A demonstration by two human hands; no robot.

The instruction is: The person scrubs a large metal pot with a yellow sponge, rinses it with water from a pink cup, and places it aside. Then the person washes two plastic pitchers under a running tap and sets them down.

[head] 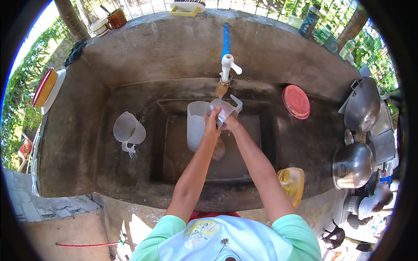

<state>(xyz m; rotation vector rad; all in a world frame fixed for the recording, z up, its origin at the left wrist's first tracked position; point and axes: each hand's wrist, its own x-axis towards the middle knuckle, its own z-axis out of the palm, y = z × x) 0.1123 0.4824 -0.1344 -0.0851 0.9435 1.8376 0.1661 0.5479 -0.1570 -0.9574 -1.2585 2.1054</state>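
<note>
Under the white plastic faucet (227, 67), my left hand (213, 120) grips a translucent plastic pitcher (223, 109) from its left side. My right hand (229, 123) is at the pitcher's mouth, its fingers partly hidden by the wall; whether it grips is unclear. The pitcher's handle points up and right. A larger translucent plastic container (196, 127) stands just left of my hands in the sink basin. Another translucent pitcher (129, 129) lies tilted on the left ledge. A yellow tray (295, 186) with a sponge or soap in it sits beside my right forearm.
A pink plastic lid or plate (296, 101) rests on the right ledge of the concrete sink (130, 182). A metal wok (363, 104) and a metal pot (353, 165) are at the far right. A brush (187, 7) and a brown mug (116, 19) stand on the back wall. A person (370, 205) is at lower right, near a dark animal (334, 235).
</note>
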